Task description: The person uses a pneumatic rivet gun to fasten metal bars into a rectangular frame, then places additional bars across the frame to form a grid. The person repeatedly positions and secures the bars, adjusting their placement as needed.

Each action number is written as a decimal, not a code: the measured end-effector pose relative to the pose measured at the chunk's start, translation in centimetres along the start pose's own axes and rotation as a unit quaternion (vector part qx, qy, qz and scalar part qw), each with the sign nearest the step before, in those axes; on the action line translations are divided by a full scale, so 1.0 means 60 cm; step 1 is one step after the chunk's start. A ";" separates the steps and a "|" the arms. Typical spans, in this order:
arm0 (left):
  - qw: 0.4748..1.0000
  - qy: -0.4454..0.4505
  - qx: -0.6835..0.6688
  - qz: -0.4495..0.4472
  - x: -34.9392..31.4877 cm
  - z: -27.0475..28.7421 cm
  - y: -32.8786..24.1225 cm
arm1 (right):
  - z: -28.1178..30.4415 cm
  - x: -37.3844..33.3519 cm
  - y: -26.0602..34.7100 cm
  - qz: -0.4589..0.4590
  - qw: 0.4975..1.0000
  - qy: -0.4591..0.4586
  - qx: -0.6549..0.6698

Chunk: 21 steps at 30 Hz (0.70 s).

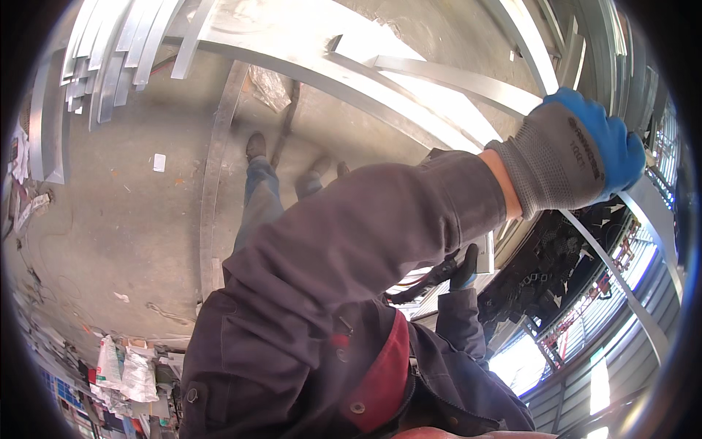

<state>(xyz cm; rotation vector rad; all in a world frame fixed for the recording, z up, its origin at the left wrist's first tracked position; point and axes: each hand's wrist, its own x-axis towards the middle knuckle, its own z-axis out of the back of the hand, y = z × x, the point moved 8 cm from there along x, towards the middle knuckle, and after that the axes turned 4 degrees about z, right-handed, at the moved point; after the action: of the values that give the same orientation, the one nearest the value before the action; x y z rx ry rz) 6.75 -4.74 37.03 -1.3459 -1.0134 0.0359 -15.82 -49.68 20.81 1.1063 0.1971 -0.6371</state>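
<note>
Metal bar (468,83) at upper right appears to run lengthwise under the nearer left hand (583,146), whose fingers look curled closed around it, while the right hand (465,271) sits lower, apart, its grip too hidden to tell.

White scrap (159,162) (small, rectangular) on floor (110,241); pale bags (139,374) heaped.

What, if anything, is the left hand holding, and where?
The left hand appears closed around a long metal bar, partway along; the contact is hidden.
</note>
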 end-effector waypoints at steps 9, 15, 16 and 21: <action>0.994 0.021 -0.102 -0.027 0.016 -0.052 0.039 | 0.132 -0.002 -0.035 -0.006 0.994 -0.012 0.107; 0.991 0.028 0.039 0.124 0.039 -0.044 0.177 | 0.303 0.004 -0.076 -0.001 0.976 -0.119 0.180; 0.984 0.074 -0.034 0.156 0.051 -0.044 0.202 | 0.342 0.001 -0.090 -0.021 0.972 -0.146 0.184; 0.972 0.103 -0.031 0.208 0.093 -0.033 0.214 | 0.520 0.018 -0.132 -0.031 0.948 -0.218 0.228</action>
<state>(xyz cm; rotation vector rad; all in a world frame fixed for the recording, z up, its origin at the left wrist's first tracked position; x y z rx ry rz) 17.91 0.56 30.11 -1.5658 -0.5512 0.1766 -24.45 -79.81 28.31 1.3710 -0.3155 -0.9989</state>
